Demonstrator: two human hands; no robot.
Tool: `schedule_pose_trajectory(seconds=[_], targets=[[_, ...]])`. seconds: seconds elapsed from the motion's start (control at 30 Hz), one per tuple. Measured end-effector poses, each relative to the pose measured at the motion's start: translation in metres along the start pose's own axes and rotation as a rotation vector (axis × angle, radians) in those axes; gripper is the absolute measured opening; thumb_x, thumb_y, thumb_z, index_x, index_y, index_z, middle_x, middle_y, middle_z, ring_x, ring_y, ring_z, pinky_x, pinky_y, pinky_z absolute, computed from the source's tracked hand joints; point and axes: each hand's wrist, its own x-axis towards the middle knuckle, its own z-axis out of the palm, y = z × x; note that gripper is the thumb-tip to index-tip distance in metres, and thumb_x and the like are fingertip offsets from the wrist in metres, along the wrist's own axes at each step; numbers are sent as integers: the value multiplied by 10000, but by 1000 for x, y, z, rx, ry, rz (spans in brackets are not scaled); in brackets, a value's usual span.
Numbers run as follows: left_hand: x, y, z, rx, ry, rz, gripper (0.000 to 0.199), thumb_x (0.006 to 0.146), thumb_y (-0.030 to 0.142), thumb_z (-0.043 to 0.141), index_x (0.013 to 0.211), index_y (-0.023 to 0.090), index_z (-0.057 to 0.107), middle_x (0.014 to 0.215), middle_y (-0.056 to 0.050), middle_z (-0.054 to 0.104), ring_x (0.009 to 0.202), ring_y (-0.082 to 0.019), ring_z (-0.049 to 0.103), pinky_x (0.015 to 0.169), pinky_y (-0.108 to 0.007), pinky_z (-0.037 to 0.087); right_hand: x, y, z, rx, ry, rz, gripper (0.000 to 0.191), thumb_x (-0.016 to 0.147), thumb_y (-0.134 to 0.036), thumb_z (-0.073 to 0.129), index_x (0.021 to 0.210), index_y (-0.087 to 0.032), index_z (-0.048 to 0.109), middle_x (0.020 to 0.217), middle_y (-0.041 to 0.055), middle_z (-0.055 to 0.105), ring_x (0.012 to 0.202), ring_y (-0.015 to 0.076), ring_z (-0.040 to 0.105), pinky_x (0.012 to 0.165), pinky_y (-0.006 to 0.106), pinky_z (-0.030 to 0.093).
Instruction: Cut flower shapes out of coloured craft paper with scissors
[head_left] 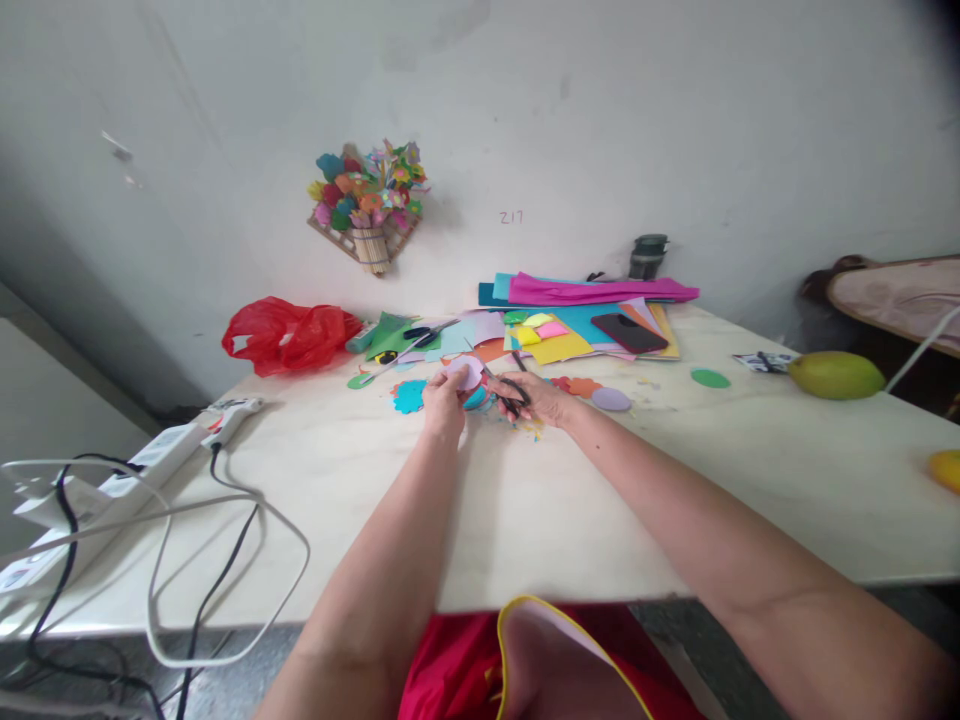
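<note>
I pinch a lilac disc (466,372), paper or thin foam, in my left hand (445,397), with the fingers gathered on its near left edge; that grip probably leaves the far rim uncovered. My right hand (541,398) is curled around black-handled scissors (514,398), blades angled up and leftward beside the disc, an angle that I judge lets them meet its edge clear of my left fingers. Whether the blades touch it, I cannot tell. Just on my side of the right fingers, small coloured scraps (536,435) litter the tabletop (570,520), perhaps dropped where the blades work. A turquoise scalloped cutout (409,397) lies just left of my left fingers, and an orange scalloped cutout (585,387) and a lilac oval (611,399) lie just right of my right hand, seemingly kept aside to give both hands room. Beyond my fingers, ahead and to the right, a smartphone (630,333) rests on a stack of coloured sheets (581,322), near enough to reach yet out of the way. A spare pair of scissors (429,335) lies ahead and left.
</note>
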Motion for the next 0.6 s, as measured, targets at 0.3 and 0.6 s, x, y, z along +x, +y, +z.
schedule_pose_trajectory(seconds=[0.3,0.6], targets=[[-1,1,0,-8,-1,3,361,464,255,916,713,140,681,681,-32,708,625,-155,667,610,-270,556,2,4,-2,14,-18,-14,387,856,-507,724,845,-154,567,600,-1,643,394,59,530,297,138,286],[0,1,0,-16,-10,9,354,450,255,914,692,144,681,676,-30,708,612,-145,657,597,-260,550,2,3,-1,10,-2,-4,368,853,-481,730,813,-160,557,576,-20,617,375,59,517,273,144,267]])
